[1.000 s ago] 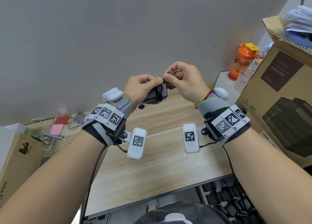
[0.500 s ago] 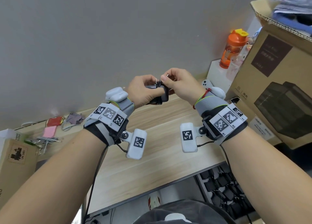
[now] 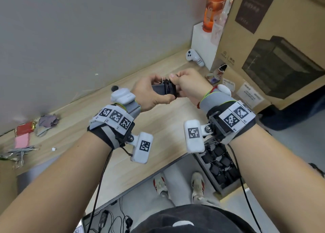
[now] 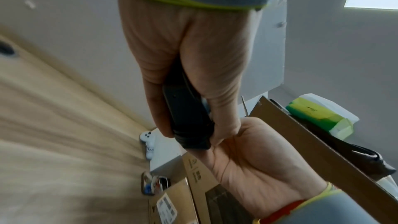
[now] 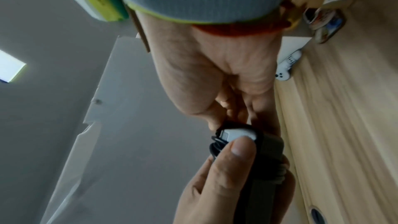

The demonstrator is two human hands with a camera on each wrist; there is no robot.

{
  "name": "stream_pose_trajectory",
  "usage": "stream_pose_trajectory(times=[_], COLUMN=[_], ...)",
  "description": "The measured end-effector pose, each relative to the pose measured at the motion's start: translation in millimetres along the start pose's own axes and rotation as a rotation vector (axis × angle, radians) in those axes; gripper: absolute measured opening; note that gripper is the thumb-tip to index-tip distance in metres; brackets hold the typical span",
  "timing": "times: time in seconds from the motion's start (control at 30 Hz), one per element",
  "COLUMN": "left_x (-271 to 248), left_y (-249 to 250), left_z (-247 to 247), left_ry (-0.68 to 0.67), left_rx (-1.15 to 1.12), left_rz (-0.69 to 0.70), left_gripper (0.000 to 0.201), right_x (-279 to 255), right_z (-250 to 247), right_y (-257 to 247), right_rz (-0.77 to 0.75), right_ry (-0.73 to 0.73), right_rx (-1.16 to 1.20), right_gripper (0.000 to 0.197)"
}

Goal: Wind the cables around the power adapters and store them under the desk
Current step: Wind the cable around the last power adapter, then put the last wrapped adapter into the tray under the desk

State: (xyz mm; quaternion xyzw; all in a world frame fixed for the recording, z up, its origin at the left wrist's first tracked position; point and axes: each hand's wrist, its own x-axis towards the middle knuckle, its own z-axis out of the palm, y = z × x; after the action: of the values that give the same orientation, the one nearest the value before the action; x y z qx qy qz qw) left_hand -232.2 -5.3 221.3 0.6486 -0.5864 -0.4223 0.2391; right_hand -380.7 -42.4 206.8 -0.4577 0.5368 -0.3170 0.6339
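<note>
A black power adapter is held in the air above the wooden desk. My left hand grips its body, thumb on the end face. Black cable is wound in several turns round the adapter's right end. My right hand pinches the cable end at those turns. Two metal plug prongs stick up between the hands. A grey bin of black adapters stands on the floor under the desk's right side.
A large cardboard box fills the right. An orange bottle stands on a white box. A white controller lies near the wall. Red and pink packets and keys lie at left. Loose cables cross the floor.
The view has tilted down, so the floor and bin under the desk now show. Both hands have stayed together on the adapter, and the cable turns sit tighter at its end.
</note>
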Motion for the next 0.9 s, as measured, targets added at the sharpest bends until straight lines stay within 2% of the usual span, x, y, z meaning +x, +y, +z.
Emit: stream_pose_trajectory(times=[0.13, 0.23, 0.33, 0.5, 0.57, 0.67, 0.77, 0.9], left_x=[6.0, 12.0, 17.9, 19.5, 15.5, 9.7, 4.4, -6.7], left_y=[-8.8, -15.3, -19.6, -21.7, -23.5, -30.3, -43.4, -66.4], left_z=[36.9, 64.1, 107.0, 174.1, 204.5, 239.8, 278.2, 322.2], left_ry=[-0.092, -0.153, -0.233, -0.316, -0.348, -0.338, -0.365, -0.454], left_rx=[-0.163, -0.107, -0.013, 0.037, 0.025, 0.002, -0.025, 0.035], left_rz=[-0.042, -0.011, 0.003, -0.012, -0.020, -0.028, -0.081, -0.093], left_gripper=[0.045, 0.055, 0.063, 0.065, 0.071, 0.088, 0.092, 0.096], right_x=[-10.0, -24.8, -38.1, -50.6, -60.8, -75.9, -87.6, -88.9], right_z=[-32.1, -55.2, -82.9, -129.1, -150.6, -174.3, -195.0, -218.7], right_y=[28.6, 46.2, 77.7, 130.8, 152.1, 178.1, 210.2, 258.3], right_rz=[0.122, 0.134, 0.169, 0.251, 0.287, 0.349, 0.385, 0.427], right_ry=[-0.006, -0.039, 0.068, 0.237, 0.220, 0.094, 0.007, 0.140], right_rx=[0.108, 0.072, 0.086, 0.022, 0.022, 0.123, 0.121, 0.050], right_gripper=[0.016, 0.021, 0.034, 0.033, 0.035, 0.037, 0.033, 0.022])
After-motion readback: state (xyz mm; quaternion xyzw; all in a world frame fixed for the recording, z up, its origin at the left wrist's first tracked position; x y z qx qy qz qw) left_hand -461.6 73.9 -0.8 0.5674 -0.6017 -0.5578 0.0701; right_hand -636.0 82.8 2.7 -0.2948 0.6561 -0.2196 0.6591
